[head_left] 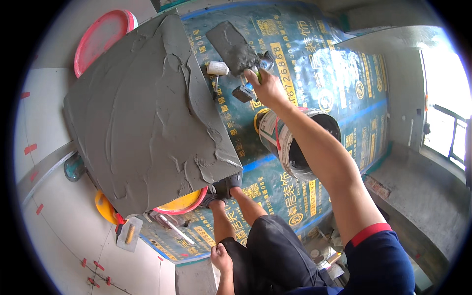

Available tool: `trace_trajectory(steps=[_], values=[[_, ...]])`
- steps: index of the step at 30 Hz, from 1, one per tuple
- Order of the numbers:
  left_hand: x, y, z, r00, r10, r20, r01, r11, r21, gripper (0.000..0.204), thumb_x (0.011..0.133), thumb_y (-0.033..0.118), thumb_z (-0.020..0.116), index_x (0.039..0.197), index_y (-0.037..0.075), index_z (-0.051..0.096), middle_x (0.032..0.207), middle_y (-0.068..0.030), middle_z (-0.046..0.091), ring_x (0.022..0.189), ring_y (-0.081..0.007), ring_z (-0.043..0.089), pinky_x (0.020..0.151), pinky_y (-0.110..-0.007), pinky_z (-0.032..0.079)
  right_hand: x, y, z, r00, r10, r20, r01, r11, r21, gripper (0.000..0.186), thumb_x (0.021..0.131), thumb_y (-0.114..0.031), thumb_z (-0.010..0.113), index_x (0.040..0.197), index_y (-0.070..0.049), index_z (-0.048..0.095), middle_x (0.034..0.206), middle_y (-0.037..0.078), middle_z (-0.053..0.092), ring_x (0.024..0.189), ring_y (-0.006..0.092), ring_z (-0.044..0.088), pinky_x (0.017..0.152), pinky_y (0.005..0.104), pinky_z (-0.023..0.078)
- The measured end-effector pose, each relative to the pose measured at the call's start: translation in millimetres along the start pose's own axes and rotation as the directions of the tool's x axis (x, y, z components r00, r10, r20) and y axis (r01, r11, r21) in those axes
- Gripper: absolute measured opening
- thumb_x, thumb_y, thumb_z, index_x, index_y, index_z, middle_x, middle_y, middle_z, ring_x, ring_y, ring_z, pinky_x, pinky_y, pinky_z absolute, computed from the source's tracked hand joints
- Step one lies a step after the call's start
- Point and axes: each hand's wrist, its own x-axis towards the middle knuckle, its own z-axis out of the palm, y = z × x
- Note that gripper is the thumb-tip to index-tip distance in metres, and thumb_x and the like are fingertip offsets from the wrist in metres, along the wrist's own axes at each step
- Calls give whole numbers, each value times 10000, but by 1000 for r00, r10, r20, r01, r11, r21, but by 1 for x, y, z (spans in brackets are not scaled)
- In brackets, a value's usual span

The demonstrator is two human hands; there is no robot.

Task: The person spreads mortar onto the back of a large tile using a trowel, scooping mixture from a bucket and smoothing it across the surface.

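Seen from the head camera, a worker's right hand (265,86) stretches forward, its grip closed around the handle of a mortar-laden trowel (233,44). The blade's long axis runs up and away to the left from the fist, and it hangs just right of the top corner of a large tile (147,113) coated in wet grey mortar. That tile tilts across the left of the frame, propped on a yellow and red basin (184,202). The right hand is by far the nearer to the tile's mortared face. The left hand (221,258) rests low beside the worker's knee, well below the tile's bottom edge, fingers loosely curled and holding nothing. A grey bucket (300,147) stands right of the tile on printed blue floor sheeting (344,98), under the outstretched arm. A small float (129,234) lies on the floor below the tile's lower corner.
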Motion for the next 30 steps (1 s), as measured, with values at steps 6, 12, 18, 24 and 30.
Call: trace_trajectory(steps=[6,12,18,24,30], values=[[-1,5,1,1000,18,-3,-18,998,55,323,900,277,572,752,-9,555,590,-95,535,529,-207,501,528,-344,404,-140,53,3,999,-52,5,52,997,63,336,879,-340,604,984,-23,567,836,219,613,766,404,608,621,463,484],[3,6,-3,999,-5,38,1,996,90,330,901,291,565,748,-2,555,579,-99,514,542,-209,501,538,-357,408,-271,81,18,998,44,38,-36,982,-187,320,768,-285,707,975,-77,579,867,120,568,731,346,612,609,433,500],[6,13,-9,999,6,49,-11,994,113,332,895,281,570,734,-8,548,560,-99,505,513,-217,489,518,-358,398,-292,77,50,1000,-18,18,21,983,-185,294,753,-226,700,978,-80,580,862,93,557,749,303,604,639,391,487],[10,10,-10,997,58,54,-64,990,126,320,904,268,562,740,-6,553,557,-89,511,504,-192,484,509,-350,398,-169,42,50,948,-223,-225,173,959,-223,310,735,-212,705,973,-72,562,875,98,553,743,307,607,635,406,491],[12,20,-19,999,7,41,-7,1000,5,305,899,212,561,694,-9,513,568,-31,450,514,-128,417,505,-311,361,-157,23,-23,916,-125,-382,68,985,-159,336,769,-264,714,963,-53,540,903,123,578,807,342,598,668,412,499]])
